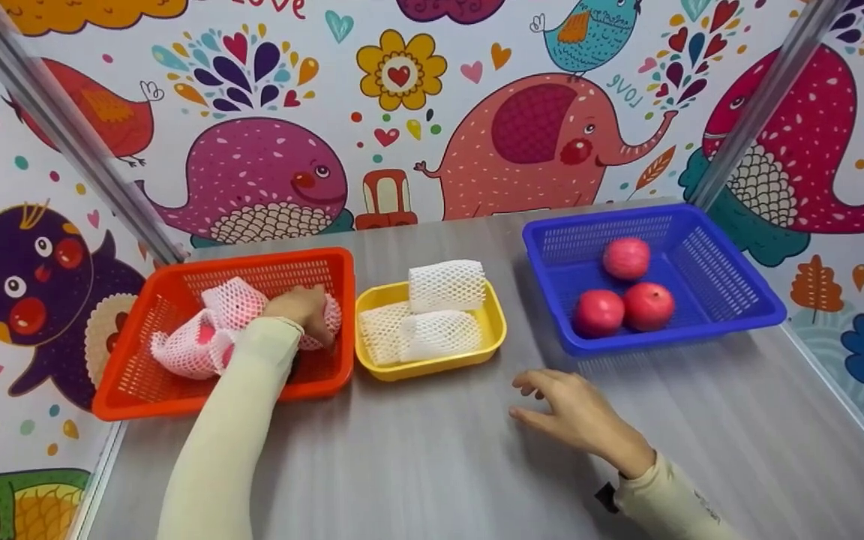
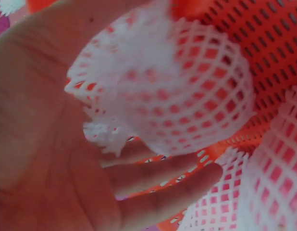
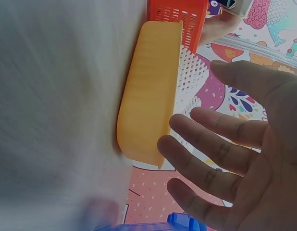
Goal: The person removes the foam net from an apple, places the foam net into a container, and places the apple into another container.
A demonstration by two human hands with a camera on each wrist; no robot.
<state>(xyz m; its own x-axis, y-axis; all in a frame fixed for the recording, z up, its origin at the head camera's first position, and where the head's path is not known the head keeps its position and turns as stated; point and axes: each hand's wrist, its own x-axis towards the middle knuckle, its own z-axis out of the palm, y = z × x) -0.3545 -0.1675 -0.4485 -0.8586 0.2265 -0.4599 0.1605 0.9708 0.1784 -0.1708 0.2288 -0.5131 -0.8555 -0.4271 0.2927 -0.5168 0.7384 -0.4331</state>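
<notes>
My left hand (image 1: 301, 309) is down in the red basket (image 1: 143, 337), its thumb and fingers around an apple in a pink foam net (image 2: 201, 91). Part of that apple is hidden by the hand in the head view, and the net's loose end bunches near the palm in the left wrist view. Beside it in the basket lie other netted apples (image 1: 190, 346). Over the table, between the yellow tray (image 1: 432, 365) and the blue basket (image 1: 672, 335), my right hand (image 1: 578, 412) hovers with its fingers spread and loosely bent, holding nothing.
Several white foam nets (image 1: 443, 335) lie in the yellow tray, one leaning on its back rim. Three bare red apples (image 1: 648, 306) sit in the blue basket. Printed panels with metal posts (image 1: 769, 97) border the grey table (image 1: 432, 457) at the back and sides.
</notes>
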